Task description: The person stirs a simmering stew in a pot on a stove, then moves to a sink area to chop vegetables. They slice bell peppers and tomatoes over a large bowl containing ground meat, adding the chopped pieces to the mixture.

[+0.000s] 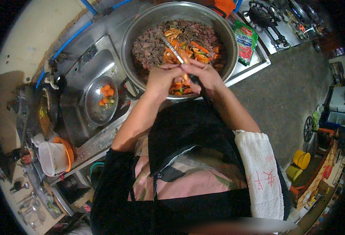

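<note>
A wide metal pot (pixel 125 55) with chopped dark meat (pixel 150 42) and sliced orange and red vegetables (pixel 200 55) in it stands before me. Both my hands are over its near side, fingertips close together. My right hand (pixel 209 75) grips a knife (pixel 172 48) by its black handle, the blade slanting up and left over the pot. A blurred piece of orange vegetable (pixel 186 77) is pinched in my left hand (pixel 162 77), against the knife. More vegetable slices (pixel 179 89) lie just below the hands. The fingers partly hide the piece and the handle.
In the sink (pixel 72 123) left of the pot sits a metal bowl (pixel 94 114) with carrot pieces (pixel 106 91). A Del Monte sauce pouch (pixel 245 44) leans right of the pot. Beyond it is a gas stove (pixel 263 20). A plastic tub (pixel 50 160) stands at the sink's near end.
</note>
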Available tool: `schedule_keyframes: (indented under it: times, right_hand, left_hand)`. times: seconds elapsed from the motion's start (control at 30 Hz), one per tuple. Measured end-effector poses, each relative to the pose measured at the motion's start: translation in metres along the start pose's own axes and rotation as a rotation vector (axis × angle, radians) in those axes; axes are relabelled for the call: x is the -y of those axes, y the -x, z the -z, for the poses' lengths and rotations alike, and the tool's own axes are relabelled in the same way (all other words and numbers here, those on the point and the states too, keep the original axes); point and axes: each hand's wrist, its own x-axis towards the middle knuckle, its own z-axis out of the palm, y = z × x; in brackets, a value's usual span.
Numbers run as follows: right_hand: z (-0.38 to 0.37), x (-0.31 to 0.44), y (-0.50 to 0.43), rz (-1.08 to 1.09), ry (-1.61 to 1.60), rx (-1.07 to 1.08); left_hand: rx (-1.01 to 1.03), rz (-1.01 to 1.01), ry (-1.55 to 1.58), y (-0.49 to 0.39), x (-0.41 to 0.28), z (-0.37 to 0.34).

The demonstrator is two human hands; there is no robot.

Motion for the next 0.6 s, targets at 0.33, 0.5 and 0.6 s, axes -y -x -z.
schedule_keyframes:
  times: [0.33, 0.5, 0.6]
  right_hand:
    - [0.012, 0.035, 0.016, 0.159, 0.038, -0.020]
    - [0.018, 0.034, 0.004, -0.033, -0.208, 0.060]
    - [0.017, 0.026, -0.005, -0.137, -0.312, 0.035]
  left_hand:
    - [-0.286, -0.442, -0.370, -0.016, -0.061, 0.076]
    - [-0.542, -0.551, -0.060, 0.015, -0.096, 0.206]
    - [-0.749, -0.488, 0.107, 0.051, -0.085, 0.288]
